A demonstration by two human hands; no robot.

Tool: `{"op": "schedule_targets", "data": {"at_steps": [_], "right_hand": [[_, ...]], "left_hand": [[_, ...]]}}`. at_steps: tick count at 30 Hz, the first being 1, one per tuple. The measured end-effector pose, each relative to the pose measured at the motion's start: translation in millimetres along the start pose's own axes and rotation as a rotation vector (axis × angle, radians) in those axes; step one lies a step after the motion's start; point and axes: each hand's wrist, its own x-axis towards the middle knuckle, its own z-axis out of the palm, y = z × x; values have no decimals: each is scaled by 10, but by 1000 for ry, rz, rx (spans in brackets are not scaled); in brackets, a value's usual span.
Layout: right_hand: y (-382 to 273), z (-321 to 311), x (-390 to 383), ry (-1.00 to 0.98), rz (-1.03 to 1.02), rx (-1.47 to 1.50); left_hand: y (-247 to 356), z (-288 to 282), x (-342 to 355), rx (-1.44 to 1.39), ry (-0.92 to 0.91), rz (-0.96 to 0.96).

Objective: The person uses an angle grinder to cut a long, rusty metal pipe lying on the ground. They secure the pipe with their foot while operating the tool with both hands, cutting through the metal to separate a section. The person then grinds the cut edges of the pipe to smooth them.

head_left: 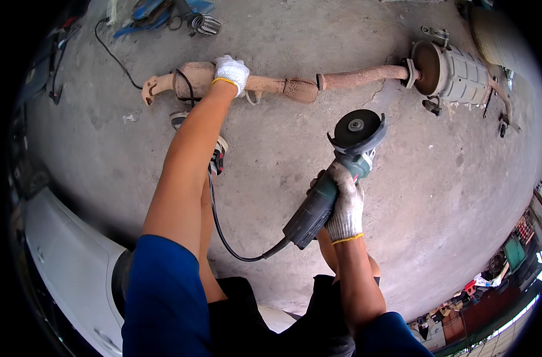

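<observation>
My left hand, in a white glove, is closed on a rusty exhaust pipe lying on the concrete, just right of its tan cylindrical section. The pipe has a braided flexible part; a longer bent pipe runs on to a grey silencer at the upper right. My right hand, in a soiled glove, grips a green and black angle grinder, its black disc tilted upward and held apart from the pipe. The black cord loops leftward.
A white car stands at the lower left. Blue metal objects lie at the top beside a power lead. A pale rounded object is at the upper right, assorted clutter along the right edge. My shoe is under my left arm.
</observation>
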Motion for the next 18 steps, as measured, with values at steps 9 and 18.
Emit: {"op": "schedule_targets", "data": {"at_steps": [9,18], "right_hand": [[88,-87,-12,9,-36,38],[73,-74,110,-10,-12,-55]], "left_hand": [[-81,-68,168,-77,-292,219],[-173,329,-513,-199,202,139]]}}
